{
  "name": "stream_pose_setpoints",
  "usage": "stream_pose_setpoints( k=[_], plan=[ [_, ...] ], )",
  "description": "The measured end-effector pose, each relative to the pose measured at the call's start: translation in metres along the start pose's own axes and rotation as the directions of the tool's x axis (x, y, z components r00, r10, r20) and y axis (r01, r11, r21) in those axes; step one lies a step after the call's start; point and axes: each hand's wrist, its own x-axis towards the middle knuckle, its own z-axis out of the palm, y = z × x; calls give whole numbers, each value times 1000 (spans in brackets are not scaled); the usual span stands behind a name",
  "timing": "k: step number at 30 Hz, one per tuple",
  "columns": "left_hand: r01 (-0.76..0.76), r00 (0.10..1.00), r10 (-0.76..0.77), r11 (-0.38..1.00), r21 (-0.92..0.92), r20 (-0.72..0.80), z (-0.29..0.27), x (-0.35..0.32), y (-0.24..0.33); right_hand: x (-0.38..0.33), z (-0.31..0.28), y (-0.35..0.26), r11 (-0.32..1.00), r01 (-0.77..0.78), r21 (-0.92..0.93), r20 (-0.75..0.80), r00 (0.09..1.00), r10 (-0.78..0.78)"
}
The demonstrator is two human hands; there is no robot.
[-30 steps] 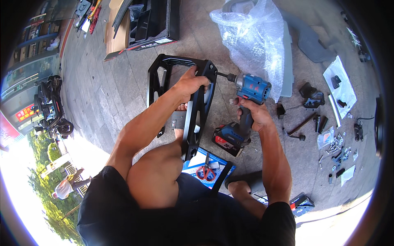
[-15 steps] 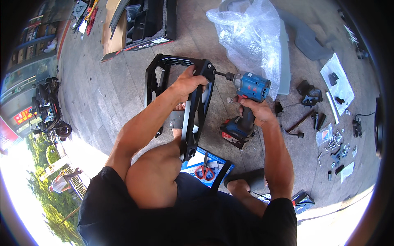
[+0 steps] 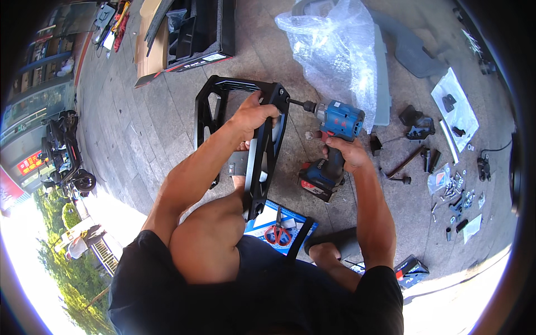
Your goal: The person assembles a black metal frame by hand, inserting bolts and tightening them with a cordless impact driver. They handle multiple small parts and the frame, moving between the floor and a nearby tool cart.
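Observation:
My left hand (image 3: pixel 252 115) grips the upper part of a black metal frame (image 3: pixel 215 95) that stands on the paved ground against my knee. My right hand (image 3: pixel 341 153) is closed on the handle of a blue cordless drill (image 3: pixel 339 120) with a dark battery pack (image 3: pixel 316 182). The drill's bit points left and meets the frame's top right corner. Red-handled scissors (image 3: pixel 277 233) lie on a blue and white sheet under the frame's lower end.
A bubble-wrap bag (image 3: pixel 335 50) lies beyond the drill on a grey panel. Loose screws, brackets and small bags (image 3: pixel 455 184) are scattered at right. An open cardboard box with black parts (image 3: pixel 190 33) sits at top. A parked scooter (image 3: pixel 64 151) stands at far left.
The drill has shifted slightly left and its bit now sits tight against the frame's corner. My left hand keeps its hold on the frame.

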Motion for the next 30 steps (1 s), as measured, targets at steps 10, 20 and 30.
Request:
stream_pose_setpoints(
  k=[10, 20, 30],
  plan=[
    [3, 1000, -3, 999, -40, -13, -2, 3, 0, -20, -23, -19, 999, 35, 18, -141, 989, -32],
    [-30, 999, 30, 999, -39, -18, 2, 4, -6, -4, 11, -11, 998, 58, 20, 37, 998, -59],
    [-40, 999, 40, 997, 68, -3, 1, 0, -4, 1, 15, -15, 993, 82, -83, 15, 997, -81]
  ],
)
